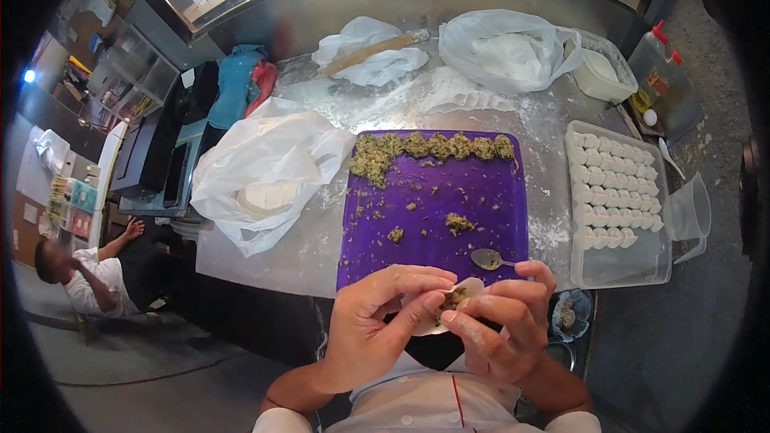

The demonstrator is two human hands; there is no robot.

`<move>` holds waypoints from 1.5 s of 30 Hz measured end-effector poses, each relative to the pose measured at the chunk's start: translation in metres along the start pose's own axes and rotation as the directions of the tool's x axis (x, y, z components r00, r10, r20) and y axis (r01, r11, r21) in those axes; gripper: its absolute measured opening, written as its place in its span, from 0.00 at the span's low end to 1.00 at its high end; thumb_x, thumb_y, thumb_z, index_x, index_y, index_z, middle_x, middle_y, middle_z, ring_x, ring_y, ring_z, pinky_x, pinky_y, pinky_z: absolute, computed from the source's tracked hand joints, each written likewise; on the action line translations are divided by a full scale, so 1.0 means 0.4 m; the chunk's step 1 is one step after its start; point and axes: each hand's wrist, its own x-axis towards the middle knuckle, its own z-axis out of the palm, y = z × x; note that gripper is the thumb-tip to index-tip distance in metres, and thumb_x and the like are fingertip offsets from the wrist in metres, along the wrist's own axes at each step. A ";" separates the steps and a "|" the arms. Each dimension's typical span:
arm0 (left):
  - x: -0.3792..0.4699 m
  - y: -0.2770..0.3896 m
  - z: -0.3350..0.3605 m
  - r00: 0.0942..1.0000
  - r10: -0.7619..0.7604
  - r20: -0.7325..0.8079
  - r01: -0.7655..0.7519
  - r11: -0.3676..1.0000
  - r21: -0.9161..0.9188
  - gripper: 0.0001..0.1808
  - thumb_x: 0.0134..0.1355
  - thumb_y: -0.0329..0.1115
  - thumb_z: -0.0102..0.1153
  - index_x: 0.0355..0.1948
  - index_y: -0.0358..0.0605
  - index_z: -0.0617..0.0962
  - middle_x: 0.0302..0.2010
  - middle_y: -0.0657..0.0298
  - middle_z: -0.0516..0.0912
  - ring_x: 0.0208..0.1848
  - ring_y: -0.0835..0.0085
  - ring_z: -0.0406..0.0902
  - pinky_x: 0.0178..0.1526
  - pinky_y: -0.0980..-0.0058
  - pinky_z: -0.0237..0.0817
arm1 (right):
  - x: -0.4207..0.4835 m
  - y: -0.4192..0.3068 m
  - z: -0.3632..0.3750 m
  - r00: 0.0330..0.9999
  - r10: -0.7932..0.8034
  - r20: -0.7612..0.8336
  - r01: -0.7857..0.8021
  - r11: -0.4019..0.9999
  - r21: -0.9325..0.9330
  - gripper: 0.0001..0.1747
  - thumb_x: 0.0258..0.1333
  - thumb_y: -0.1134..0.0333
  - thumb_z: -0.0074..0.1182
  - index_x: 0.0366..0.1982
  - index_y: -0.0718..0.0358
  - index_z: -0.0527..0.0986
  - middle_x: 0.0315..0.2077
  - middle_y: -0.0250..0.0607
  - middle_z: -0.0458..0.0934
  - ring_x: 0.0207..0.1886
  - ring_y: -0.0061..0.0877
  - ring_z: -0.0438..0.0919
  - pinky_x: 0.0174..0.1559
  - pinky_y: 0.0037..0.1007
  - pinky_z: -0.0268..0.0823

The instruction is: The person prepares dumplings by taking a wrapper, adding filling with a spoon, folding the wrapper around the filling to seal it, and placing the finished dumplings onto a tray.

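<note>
A round dough wrapper (474, 286) with chopped green filling (455, 298) in it is held between both hands, above the tray's near edge. My left hand (379, 322) pinches its left side with thumb and fingertips. On the other side, my right hand (511, 325), dusted with flour, has its fingers on the wrapper's edge. The metal spoon (486, 259) has filling in its bowl, and its handle runs to the raised fingers of my right hand; whether they grip it I cannot tell. Beneath lies the purple tray (385, 228), with filling portions (460, 145) lined along its far edge.
Left of the tray, a plastic bag (271, 150) holds stacked wrappers (271, 195). At right, a plastic container (625, 258) carries rows of folded dumplings (619, 177). A rolling pin (376, 53) and a bag of flour (508, 54) lie behind. A person (90, 270) is at far left.
</note>
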 end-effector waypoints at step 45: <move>-0.029 0.062 -0.033 0.969 0.178 0.171 -0.210 0.959 0.192 0.10 0.60 0.20 0.74 0.43 0.38 0.88 0.47 0.53 0.90 0.46 0.71 0.89 0.48 0.75 0.80 | 0.072 -0.001 -0.024 0.915 0.344 0.211 -0.391 0.621 0.679 0.11 0.53 0.71 0.76 0.36 0.63 0.84 0.42 0.41 0.80 0.39 0.24 0.79 0.42 0.27 0.71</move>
